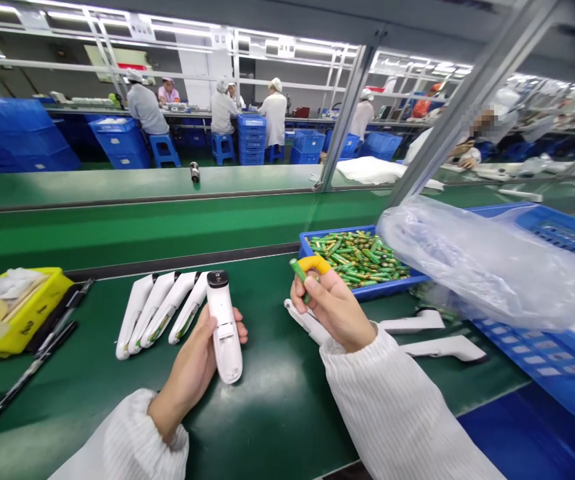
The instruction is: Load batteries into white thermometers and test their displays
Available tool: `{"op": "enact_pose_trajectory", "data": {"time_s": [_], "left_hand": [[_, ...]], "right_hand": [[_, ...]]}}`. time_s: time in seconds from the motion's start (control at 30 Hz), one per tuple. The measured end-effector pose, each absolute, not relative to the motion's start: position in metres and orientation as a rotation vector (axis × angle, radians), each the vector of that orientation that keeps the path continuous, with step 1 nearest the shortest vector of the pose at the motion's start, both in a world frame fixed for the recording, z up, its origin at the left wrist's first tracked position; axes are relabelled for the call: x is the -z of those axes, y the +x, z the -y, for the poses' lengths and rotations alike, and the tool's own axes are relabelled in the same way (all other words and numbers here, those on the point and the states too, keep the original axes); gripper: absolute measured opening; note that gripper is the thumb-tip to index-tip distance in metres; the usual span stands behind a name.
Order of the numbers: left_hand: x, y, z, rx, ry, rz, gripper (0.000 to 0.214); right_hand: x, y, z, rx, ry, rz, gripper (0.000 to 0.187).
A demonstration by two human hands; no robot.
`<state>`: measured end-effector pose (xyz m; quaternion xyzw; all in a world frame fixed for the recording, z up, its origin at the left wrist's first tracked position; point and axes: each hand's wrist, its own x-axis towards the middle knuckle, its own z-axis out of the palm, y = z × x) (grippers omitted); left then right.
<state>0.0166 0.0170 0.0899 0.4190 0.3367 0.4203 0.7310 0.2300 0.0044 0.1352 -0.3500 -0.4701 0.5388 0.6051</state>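
My left hand (193, 353) is wrapped round a white handheld device (223, 320) that looks like a forehead thermometer, black end up, its battery compartment facing me. Between the thumb and fingers of my right hand (335, 303) is a green battery (297, 269); a yellow finger cot (315, 265) covers one fingertip. Just behind that hand stands a blue bin (392, 288) full of green batteries (355, 257). Left of the held device lie several similar devices (160, 310), some with green batteries showing. More white devices (442, 349) lie right of and partly behind my right hand.
A yellow bin (22, 327) with tape and pens (32, 370) are on the left. At right, a plastic bag (472, 260) lies over a blue crate (542, 353). A metal post (350, 113) rises behind the bench. A small dark cylinder (195, 173) stands farther back; several people work beyond.
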Motion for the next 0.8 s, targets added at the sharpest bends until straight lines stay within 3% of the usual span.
{"op": "enact_pose_trajectory", "data": {"time_s": [0.13, 0.4, 0.5, 0.63, 0.8], "left_hand": [[-0.091, 0.015, -0.016, -0.957, 1.005, -0.773, 0.035], [-0.086, 0.017, -0.013, -1.001, 0.994, -0.666, 0.075], [-0.087, 0.020, -0.012, -1.034, 0.951, -0.675, 0.084], [-0.092, 0.023, -0.008, -1.075, 0.889, -0.702, 0.079], [-0.098, 0.018, -0.007, -1.104, 0.866, -0.698, 0.067]], "right_hand": [[-0.126, 0.213, 0.002, -1.363, -0.827, 1.159, 0.026], [-0.112, 0.184, 0.014, -1.152, -1.128, 1.422, 0.016], [-0.105, 0.178, 0.017, -0.923, -1.239, 1.598, 0.013], [-0.100, 0.176, 0.018, -0.513, -1.193, 1.898, 0.010], [-0.101, 0.179, 0.016, -0.507, -1.091, 1.920, 0.007]]}}
